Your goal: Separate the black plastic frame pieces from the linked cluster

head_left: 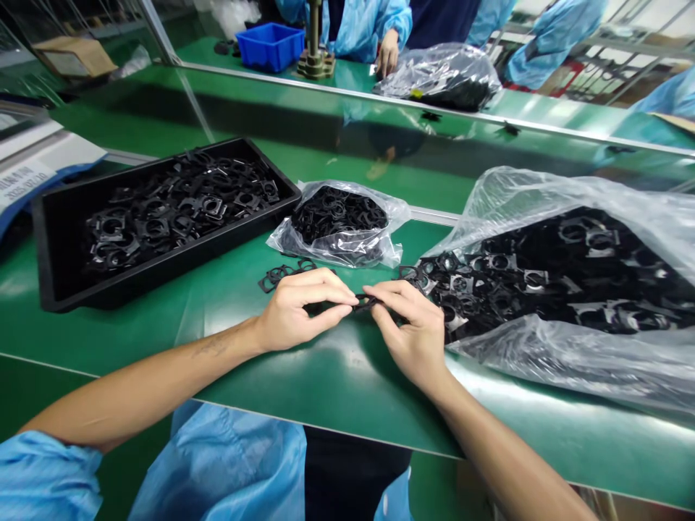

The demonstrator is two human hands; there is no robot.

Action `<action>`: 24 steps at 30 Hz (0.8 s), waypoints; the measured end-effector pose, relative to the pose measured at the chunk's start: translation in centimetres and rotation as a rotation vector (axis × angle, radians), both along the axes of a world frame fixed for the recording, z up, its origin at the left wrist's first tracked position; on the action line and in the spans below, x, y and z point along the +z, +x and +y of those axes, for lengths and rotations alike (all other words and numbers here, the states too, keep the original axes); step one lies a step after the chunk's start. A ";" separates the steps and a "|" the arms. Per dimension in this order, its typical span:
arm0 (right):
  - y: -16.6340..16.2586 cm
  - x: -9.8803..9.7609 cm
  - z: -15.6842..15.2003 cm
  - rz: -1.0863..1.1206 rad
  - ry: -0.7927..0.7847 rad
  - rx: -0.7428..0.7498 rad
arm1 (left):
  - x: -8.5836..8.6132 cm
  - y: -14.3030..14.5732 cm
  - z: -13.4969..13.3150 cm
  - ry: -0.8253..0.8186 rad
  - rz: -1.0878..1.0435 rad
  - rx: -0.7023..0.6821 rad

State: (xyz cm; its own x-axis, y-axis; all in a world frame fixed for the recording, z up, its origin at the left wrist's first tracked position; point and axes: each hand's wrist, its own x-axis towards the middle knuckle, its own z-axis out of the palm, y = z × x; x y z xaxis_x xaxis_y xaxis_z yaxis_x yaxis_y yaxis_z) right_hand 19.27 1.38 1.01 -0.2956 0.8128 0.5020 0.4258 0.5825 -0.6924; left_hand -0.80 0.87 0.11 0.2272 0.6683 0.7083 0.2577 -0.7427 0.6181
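My left hand (301, 307) and my right hand (411, 322) meet over the green table, fingers pinched together on a small black plastic part (363, 303) held between them. Just beyond my left hand lie a few loose black frame parts (282, 273). To the right a large clear bag (570, 282) lies open, full of black parts, its mouth touching my right hand's knuckles. A smaller clear bag (339, 224) of black rings sits behind my hands. A black tray (59, 224) at the left holds several black parts.
A green table (326, 376) runs under everything, its near edge below my forearms. Across the raised divider, other people in blue coats stand by a blue bin (270, 45), a metal press (315, 54) and another bag (439, 76). Papers lie at far left.
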 end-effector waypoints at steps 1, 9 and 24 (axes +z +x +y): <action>0.0 0.0 0.0 0.000 0.006 0.006 | 0.0 0.0 0.0 -0.014 -0.007 -0.001; 0.0 0.2 0.0 0.009 -0.016 -0.002 | 0.1 -0.2 0.1 -0.003 0.013 -0.008; -0.2 0.3 -0.1 -0.019 -0.005 0.027 | 0.3 -0.4 0.1 0.054 0.151 0.046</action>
State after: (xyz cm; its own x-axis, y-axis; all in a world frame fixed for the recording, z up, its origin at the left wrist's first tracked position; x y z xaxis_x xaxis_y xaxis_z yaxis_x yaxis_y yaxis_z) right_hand 19.06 1.31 1.27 -0.3272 0.8071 0.4915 0.4233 0.5902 -0.6873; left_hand -1.17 1.00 0.36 0.3037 0.6423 0.7037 0.3789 -0.7591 0.5294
